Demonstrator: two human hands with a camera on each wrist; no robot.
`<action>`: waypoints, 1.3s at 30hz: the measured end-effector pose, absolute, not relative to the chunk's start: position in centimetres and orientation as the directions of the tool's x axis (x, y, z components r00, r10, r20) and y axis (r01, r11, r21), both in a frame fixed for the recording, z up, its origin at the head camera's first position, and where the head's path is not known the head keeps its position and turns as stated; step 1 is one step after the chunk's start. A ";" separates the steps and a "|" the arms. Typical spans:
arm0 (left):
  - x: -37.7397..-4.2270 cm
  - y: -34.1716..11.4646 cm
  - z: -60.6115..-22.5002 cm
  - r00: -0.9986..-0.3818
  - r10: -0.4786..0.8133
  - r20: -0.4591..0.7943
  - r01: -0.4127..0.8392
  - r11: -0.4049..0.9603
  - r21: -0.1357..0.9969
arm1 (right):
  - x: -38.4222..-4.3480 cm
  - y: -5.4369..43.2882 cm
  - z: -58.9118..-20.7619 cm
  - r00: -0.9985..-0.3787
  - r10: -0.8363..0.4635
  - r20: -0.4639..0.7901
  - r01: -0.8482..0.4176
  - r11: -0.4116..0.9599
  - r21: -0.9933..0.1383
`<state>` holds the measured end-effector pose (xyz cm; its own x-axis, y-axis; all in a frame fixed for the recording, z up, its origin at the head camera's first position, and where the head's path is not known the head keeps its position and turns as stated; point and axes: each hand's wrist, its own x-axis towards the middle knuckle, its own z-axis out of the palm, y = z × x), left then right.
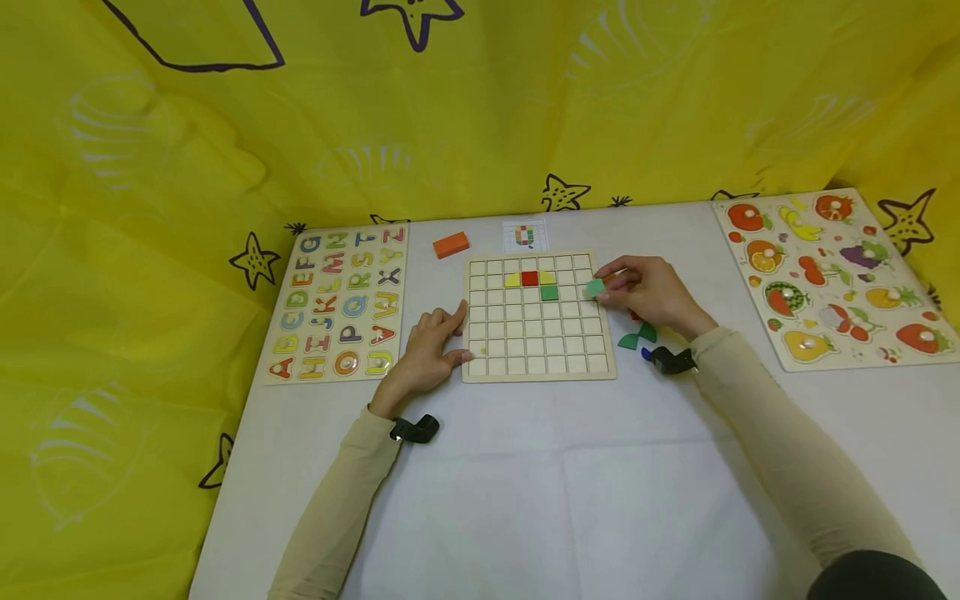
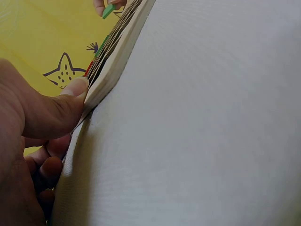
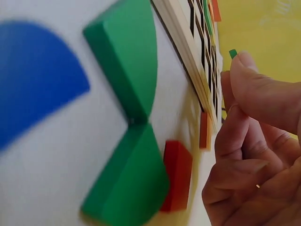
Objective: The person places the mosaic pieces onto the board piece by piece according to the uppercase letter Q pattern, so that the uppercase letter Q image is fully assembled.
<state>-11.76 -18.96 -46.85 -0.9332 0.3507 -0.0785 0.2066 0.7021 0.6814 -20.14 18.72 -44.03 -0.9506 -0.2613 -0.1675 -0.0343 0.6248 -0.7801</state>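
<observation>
A wooden grid board point(image 1: 535, 346) lies flat on the table. My left hand point(image 1: 426, 354) rests at its left side, thumb on the rim and index finger against the edge. On the grid, a red square tile point(image 1: 529, 278) sits between two yellow rounded tiles point(image 1: 513, 281), with a green square tile point(image 1: 550, 292) below and to its right. Over the board's right edge, my right hand point(image 1: 648, 292) pinches another green square tile point(image 1: 596, 287) between thumb and fingers. Two green rounded pieces point(image 3: 136, 61), a red piece point(image 3: 178, 176) and a blue rounded piece point(image 3: 40, 80) lie below that hand.
Behind the board are a pattern card point(image 1: 524, 236) and an orange block point(image 1: 451, 244). An alphabet puzzle point(image 1: 352, 287) lies to the left, a fruit puzzle point(image 1: 813, 292) to the right. A yellow curtain point(image 1: 480, 108) hangs along the table's back and left.
</observation>
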 end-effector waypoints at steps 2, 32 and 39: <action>-11.8 -19.0 -46.8 -0.933 0.352 -0.079 0.207 0.700 0.684 | -20.1 18.4 -44.1 -0.950 -0.269 -0.157 -0.046 0.620 -0.783; -11.9 -19.0 -47.1 -0.934 0.352 -0.066 0.219 0.707 0.673 | -19.9 14.2 -44.9 -0.898 -0.431 -0.089 -0.212 0.600 -0.771; -12.0 -19.1 -47.3 -0.935 0.346 -0.072 0.213 0.715 0.666 | -20.1 13.6 -45.1 -0.895 -0.431 -0.114 -0.208 0.630 -0.748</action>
<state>-11.97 -19.07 -47.26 -0.9355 0.3459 -0.0722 0.2130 0.7150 0.6659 -20.12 13.65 -45.10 -0.8952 -0.4307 -0.1141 -0.2076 0.6298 -0.7485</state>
